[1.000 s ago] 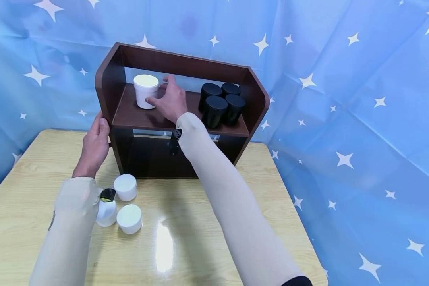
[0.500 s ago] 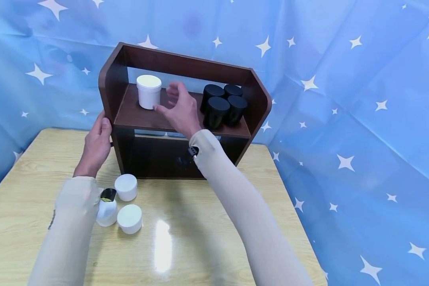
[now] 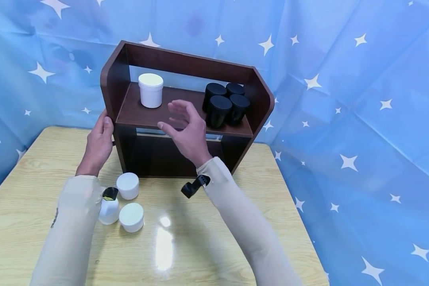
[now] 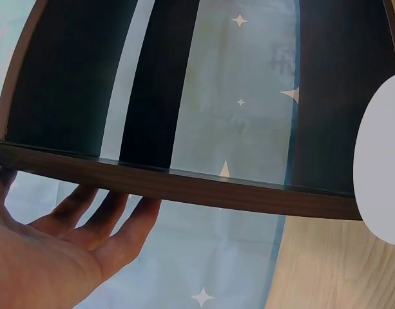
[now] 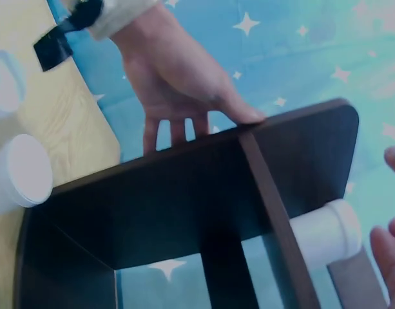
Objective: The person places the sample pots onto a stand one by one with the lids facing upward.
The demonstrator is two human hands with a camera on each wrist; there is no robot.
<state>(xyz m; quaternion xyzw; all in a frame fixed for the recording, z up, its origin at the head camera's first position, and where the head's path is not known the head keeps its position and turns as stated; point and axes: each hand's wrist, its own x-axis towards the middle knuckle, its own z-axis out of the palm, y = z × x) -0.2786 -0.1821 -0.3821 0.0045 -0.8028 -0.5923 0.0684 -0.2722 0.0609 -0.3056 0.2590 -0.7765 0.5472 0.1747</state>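
Note:
A white lidded jar (image 3: 151, 91) stands upright at the left of the upper board of a dark brown shelf (image 3: 139, 116). My left hand (image 3: 98, 143) rests against the outer face of the shelf's left side panel. Its fingertips touch that panel in the left wrist view. In front of the upper board hovers my right hand (image 3: 189, 131), fingers spread and loosely bent, with nothing between them. It is apart from the jar; only its fingertips (image 5: 387, 254) show at the right edge of the right wrist view.
Several black lidded jars (image 3: 219, 109) stand grouped at the right of the upper board. On the wooden table (image 3: 254, 222), three white jars (image 3: 131, 217) stand near my left forearm, one partly covered by the wrist camera. A blue star-patterned curtain (image 3: 343, 119) hangs behind.
My right hand has come away from the white jar, moving back toward me, down and slightly right. The jar stays on the upper board. My left hand keeps its place at the side panel.

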